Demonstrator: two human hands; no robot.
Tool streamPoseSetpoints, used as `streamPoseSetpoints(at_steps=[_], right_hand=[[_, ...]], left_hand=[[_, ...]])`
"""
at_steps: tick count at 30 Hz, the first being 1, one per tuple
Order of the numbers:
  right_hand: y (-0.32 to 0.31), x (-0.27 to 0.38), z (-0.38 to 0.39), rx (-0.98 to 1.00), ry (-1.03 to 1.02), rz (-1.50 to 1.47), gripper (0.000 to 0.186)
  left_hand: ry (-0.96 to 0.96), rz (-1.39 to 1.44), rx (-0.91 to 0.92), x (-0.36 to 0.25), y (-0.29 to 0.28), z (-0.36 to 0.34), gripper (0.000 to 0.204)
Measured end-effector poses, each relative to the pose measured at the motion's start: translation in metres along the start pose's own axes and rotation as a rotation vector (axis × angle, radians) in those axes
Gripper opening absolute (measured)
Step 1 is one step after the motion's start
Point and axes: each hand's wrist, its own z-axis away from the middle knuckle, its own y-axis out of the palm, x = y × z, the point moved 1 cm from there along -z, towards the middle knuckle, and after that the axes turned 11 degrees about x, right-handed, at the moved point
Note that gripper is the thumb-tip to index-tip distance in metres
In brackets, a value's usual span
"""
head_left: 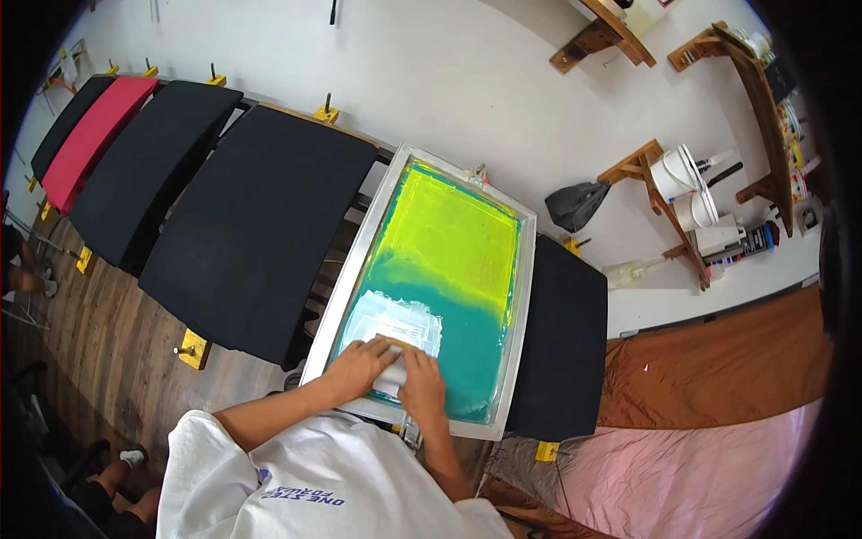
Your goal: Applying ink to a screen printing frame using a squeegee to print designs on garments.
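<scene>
A screen-printing screen (357, 256) in a pale metal frame lies in front of me. Bright yellow-green ink (449, 225) covers its far half. The near half is teal (469, 364), with a patch of white ink (382, 312) toward the left. Both hands grip a squeegee (391, 370) near the screen's front edge, on the white area. My left hand (359, 366) is closed round its left end and my right hand (422, 391) round its right end. The fingers hide much of the squeegee, and its blade edge cannot be made out.
Black-covered boards (260, 216) and a pink one (99, 139) line up leftward. Another black board (561, 346) sits at the right. A wall shelf holds white buckets (673, 175), a black bag (575, 207) hanging beside it. Brown cloth (709, 368) drapes at right. People's legs (117, 485) show lower left.
</scene>
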Motion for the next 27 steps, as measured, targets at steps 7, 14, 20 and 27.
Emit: streamPoseSetpoints(at_steps=[7,14,20,27], right_hand=[[-0.012,0.016,0.043,0.219,0.020,-0.101,0.056],[-0.012,-0.009,-0.017,0.053,-0.020,-0.024,0.053],[0.002,0.018,0.042,0.081,-0.048,-0.047,0.056],[-0.026,0.003,-0.006,0.144,-0.009,-0.067,0.046]], left_hand=[[-0.027,0.081,0.173,-0.032,0.003,0.039,0.055],[-0.027,0.095,-0.053,0.012,-0.004,-0.018,0.049],[0.017,-0.015,0.055,-0.023,0.020,0.045,0.055],[-0.052,0.179,0.109,-0.011,-0.034,-0.001,0.051]])
